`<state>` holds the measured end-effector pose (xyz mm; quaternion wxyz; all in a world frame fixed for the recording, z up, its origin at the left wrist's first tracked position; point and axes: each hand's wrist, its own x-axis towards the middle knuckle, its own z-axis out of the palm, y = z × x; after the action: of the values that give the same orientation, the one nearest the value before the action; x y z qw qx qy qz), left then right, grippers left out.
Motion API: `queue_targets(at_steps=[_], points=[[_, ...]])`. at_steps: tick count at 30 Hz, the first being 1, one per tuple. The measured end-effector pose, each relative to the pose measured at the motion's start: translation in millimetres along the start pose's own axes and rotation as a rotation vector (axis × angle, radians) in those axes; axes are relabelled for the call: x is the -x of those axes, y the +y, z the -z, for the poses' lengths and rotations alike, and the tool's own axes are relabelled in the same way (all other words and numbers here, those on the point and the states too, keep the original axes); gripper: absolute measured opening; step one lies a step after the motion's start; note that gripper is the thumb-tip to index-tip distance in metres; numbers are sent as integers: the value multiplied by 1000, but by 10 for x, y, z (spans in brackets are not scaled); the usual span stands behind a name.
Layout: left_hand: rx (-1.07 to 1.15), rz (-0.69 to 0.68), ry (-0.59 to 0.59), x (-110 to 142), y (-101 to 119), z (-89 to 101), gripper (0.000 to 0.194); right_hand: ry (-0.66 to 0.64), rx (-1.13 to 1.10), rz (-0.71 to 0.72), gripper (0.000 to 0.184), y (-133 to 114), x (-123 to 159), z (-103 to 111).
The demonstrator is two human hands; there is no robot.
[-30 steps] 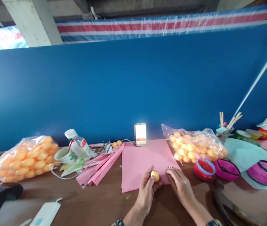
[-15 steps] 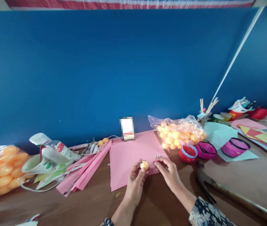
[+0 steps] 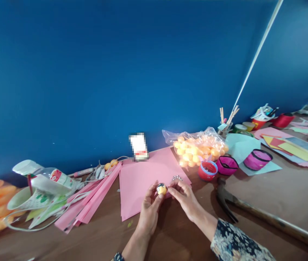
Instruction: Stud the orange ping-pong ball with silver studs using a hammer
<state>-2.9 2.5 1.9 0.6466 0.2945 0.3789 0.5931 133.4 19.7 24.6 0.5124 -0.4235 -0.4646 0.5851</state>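
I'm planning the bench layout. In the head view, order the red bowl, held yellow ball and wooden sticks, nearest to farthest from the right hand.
From the right hand:
1. Yellow ball, just left, in the left hand.
2. Red bowl, right and ahead.
3. Wooden sticks, farther right, near the wall.

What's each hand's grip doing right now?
Left hand: closed, holding a yellow ball.
Right hand: close beside the yellow ball; can't tell whether its grip is shut or holding anything.
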Motion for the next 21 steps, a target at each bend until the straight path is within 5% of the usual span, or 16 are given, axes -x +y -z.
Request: queue_targets(at_steps=[21], points=[[17, -20, -72, 17, 33, -17, 40, -46, 46, 3, 18, 78, 40, -37]])
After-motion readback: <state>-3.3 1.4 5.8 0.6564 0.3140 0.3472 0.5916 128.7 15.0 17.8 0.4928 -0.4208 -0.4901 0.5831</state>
